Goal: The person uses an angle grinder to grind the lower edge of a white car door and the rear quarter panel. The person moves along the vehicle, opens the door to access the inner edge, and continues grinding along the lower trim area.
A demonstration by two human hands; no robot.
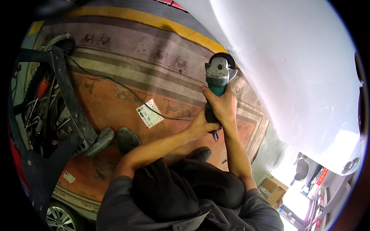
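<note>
An angle grinder (216,85) with a green body, a silver head and a black disc (224,58) is held out in front of me. My right hand (223,104) wraps around the body just behind the head. Around the rear, darker end of the handle, my left hand (200,125) is closed. The disc is at the lower edge of a white car body panel (285,65); whether it touches I cannot tell. A black power cord (127,87) runs from near the grinder's rear across the floor to the left.
A black-framed tool cart (69,92) with tools inside, including a red-handled screwdriver (43,87), stands left. A printed sheet (150,113) lies on the patterned floor mat (115,100). A cardboard box (273,190) sits at lower right, a car wheel (61,219) at lower left.
</note>
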